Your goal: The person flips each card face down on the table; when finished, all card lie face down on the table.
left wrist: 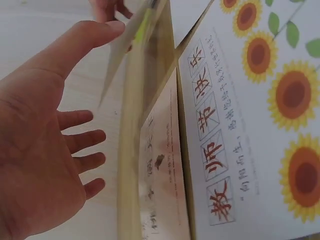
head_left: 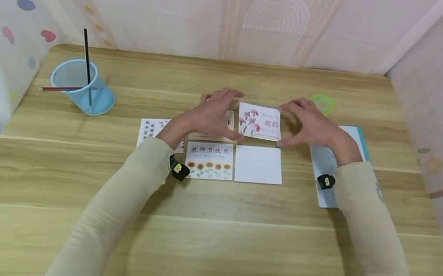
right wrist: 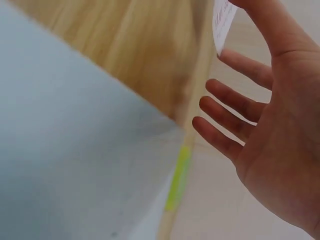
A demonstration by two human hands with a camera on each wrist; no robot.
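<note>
i hold the carnation card [head_left: 260,121] between both spread hands; a nudge toward six o'clock could overlap the blank card [head_left: 258,164].

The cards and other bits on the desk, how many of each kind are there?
Printed cards: 4, carnation card, sunflower card, tan card, text card
Blank white card: 1
Blue paper sheet: 1
Blue cup: 1
Sticks in the cup: 2
Green ring: 1
Total: 10
</note>
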